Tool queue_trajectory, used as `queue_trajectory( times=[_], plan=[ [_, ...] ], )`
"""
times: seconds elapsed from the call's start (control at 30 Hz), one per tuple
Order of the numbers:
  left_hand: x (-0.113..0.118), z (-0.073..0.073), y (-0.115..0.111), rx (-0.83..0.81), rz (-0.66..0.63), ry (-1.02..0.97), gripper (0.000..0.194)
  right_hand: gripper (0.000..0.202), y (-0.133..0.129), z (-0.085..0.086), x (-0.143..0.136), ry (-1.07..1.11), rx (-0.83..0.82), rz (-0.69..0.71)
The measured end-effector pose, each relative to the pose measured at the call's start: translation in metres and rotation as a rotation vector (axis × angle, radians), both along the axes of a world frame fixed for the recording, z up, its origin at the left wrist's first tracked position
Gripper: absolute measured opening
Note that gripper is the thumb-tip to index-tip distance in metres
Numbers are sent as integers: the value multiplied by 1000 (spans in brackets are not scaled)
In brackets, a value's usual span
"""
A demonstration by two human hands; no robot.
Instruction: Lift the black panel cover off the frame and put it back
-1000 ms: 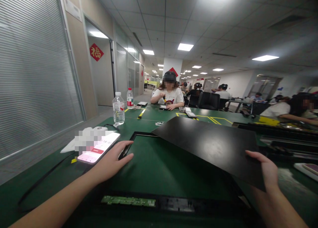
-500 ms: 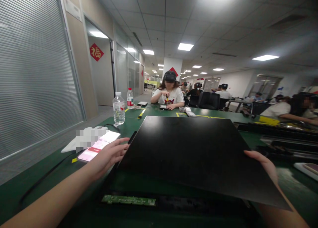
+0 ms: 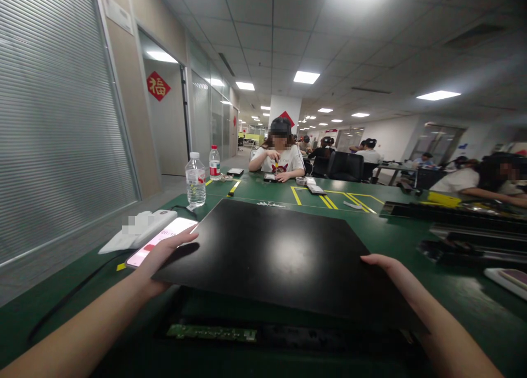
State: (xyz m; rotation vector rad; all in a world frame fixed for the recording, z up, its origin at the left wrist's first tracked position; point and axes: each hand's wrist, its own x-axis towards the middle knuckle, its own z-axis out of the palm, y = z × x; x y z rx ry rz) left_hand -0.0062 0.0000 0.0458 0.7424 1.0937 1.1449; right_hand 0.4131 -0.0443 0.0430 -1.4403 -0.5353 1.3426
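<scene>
Well, the shiny black panel (image 3: 263,252) is up over the black frame (image 3: 296,337) with its green circuit board (image 3: 212,332). The left hand (image 3: 154,265) and right hand (image 3: 395,274) pinch the panel's sides. A slipping thumb could drop a corner onto the board.

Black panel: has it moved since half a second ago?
Yes. Judged against the green circuit board, the black panel has shifted to the left.
</scene>
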Motion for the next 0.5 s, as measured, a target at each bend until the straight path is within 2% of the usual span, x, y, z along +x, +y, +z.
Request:
queue_trajectory(
  times=[0.1, 0.2, 0.3, 0.5],
  plan=[
    [2, 2, -2, -18, 37, -31, 61, 20, 1, 1, 2, 87, -127, 117],
    [3, 5, -6, 2, 47, -26, 61, 21, 4, 1, 8, 159, -135, 207],
    [4, 7, -8, 5, 70, -64, 60, 21, 6, -1, 12, 209, -102, 289],
    [3, 7, -10, 148, 38, -150, 51, 24, 9, -8, 13, 65, 77, 280]
  ],
)
